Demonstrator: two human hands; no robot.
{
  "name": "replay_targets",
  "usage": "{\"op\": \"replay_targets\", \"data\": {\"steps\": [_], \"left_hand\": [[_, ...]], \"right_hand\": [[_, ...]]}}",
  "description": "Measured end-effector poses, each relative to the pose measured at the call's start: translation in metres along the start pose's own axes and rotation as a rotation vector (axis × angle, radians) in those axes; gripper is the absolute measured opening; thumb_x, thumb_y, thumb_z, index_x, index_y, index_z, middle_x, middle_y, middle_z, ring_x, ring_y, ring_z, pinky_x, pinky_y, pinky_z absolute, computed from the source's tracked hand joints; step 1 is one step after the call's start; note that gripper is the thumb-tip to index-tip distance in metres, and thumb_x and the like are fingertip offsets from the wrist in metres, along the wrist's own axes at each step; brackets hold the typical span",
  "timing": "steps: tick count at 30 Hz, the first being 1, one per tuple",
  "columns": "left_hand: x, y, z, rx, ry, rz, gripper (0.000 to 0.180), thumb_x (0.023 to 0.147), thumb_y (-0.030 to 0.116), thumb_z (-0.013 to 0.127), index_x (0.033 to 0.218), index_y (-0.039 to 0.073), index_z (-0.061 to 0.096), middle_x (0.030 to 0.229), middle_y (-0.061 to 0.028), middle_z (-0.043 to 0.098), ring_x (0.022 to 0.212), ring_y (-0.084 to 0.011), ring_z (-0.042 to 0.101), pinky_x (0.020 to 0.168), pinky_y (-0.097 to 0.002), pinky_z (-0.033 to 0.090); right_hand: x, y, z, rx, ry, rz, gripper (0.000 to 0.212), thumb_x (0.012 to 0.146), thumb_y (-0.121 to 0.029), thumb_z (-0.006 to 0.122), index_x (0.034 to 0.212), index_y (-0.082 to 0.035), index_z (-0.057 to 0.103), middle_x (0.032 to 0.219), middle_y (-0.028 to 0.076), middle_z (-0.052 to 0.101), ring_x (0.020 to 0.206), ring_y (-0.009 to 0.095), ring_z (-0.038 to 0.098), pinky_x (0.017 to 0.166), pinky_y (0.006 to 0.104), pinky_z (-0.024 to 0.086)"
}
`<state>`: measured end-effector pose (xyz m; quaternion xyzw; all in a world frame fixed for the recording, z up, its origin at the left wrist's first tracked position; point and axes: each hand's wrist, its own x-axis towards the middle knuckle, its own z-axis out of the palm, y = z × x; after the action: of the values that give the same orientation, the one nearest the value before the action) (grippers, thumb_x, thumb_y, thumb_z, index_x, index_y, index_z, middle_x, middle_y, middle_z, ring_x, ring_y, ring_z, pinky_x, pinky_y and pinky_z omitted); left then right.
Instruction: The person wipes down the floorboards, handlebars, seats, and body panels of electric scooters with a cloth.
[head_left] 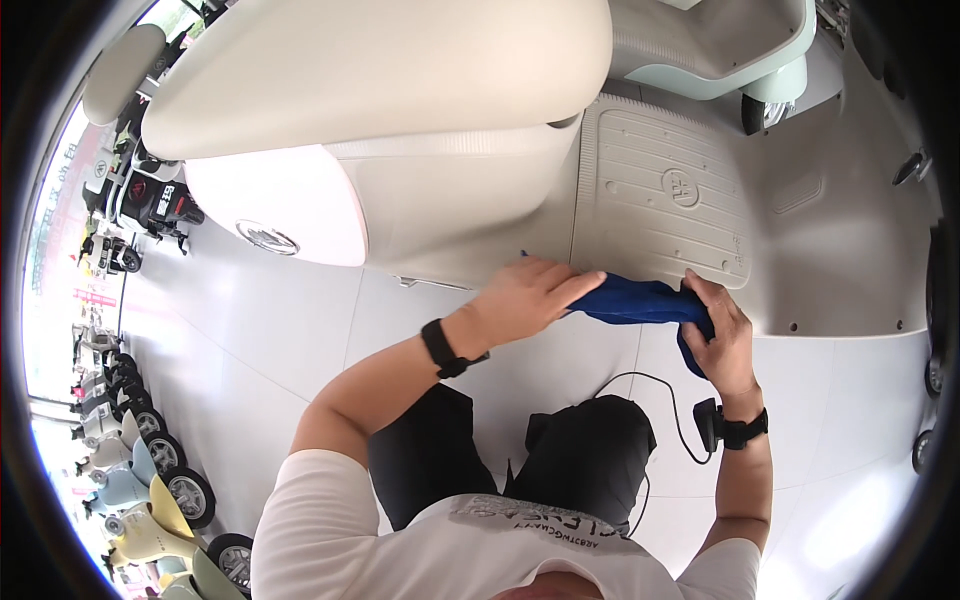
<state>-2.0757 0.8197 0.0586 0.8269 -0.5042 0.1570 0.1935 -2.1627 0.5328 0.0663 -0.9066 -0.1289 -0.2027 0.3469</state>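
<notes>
A dark blue cloth (645, 300) is stretched between my two hands, just in front of the near edge of a beige scooter's footboard (660, 200). My left hand (528, 295) grips one end of the cloth, close to the scooter's lower side panel (450, 215). At the cloth's other end, my right hand (718, 325) has its fingers and thumb closed round the fabric, part of which hangs down beside the palm. Whether the cloth touches the footboard edge I cannot tell.
The scooter's long beige seat (390, 70) spans the upper left, and its front shield (840, 220) rises at the right. Behind stands a pale green scooter (780, 80). Several parked scooters (150, 500) line the left side. A black cable (672, 395) runs near my right wrist.
</notes>
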Motion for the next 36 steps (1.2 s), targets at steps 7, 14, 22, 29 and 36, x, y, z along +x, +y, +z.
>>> {"op": "replay_targets", "data": {"steps": [7,14,22,29,36], "left_hand": [[-0.006,-0.043,-0.181,0.349,0.269,0.136,0.044,0.076,0.037,0.075,0.107,0.007,0.069,0.070,-0.0044,0.053,0.058,-0.0203,0.054,0.053,-0.0307,0.043],[0.004,-0.095,-0.315,0.774,0.447,0.179,0.032,0.072,0.035,0.078,0.092,0.011,0.071,0.074,-0.0009,0.058,0.063,-0.0190,0.055,0.057,-0.0293,0.046],[0.009,-0.139,-0.342,0.619,0.534,0.101,0.019,0.078,0.027,0.077,0.090,0.014,0.072,0.082,0.0025,0.060,0.076,-0.0195,0.058,0.063,-0.0326,0.050],[-0.010,-0.157,-0.330,0.435,0.683,0.110,0.023,0.080,0.022,0.075,0.102,0.019,0.073,0.087,0.0026,0.062,0.080,-0.0197,0.057,0.070,-0.0320,0.048],[-0.068,-0.156,-0.315,0.569,0.696,0.200,0.035,0.074,0.015,0.069,0.107,0.021,0.074,0.101,0.0032,0.065,0.094,-0.0173,0.058,0.079,-0.0308,0.041]], "right_hand": [[0.123,-0.105,-0.019,0.082,0.022,-0.394,0.045,0.075,-0.016,0.079,0.117,-0.007,0.068,0.089,0.011,0.068,0.074,0.026,0.065,0.065,0.0340,0.053],[0.231,-0.201,-0.015,-0.322,0.384,-0.564,0.030,0.078,-0.020,0.078,0.106,-0.014,0.075,0.111,0.001,0.069,0.095,0.023,0.059,0.085,0.0321,0.048],[0.265,-0.226,0.056,-0.096,0.525,-0.410,0.041,0.089,-0.004,0.061,0.127,-0.020,0.063,0.135,0.006,0.056,0.124,0.029,0.047,0.104,0.0407,0.036],[0.271,-0.251,0.075,-0.177,0.416,-0.438,0.033,0.089,-0.004,0.057,0.118,-0.015,0.068,0.126,0.005,0.064,0.121,0.028,0.055,0.104,0.0393,0.039],[0.267,-0.273,0.093,-0.199,0.383,-0.536,0.030,0.088,-0.016,0.059,0.116,-0.014,0.070,0.123,0.006,0.066,0.119,0.029,0.057,0.103,0.0406,0.041]]}}
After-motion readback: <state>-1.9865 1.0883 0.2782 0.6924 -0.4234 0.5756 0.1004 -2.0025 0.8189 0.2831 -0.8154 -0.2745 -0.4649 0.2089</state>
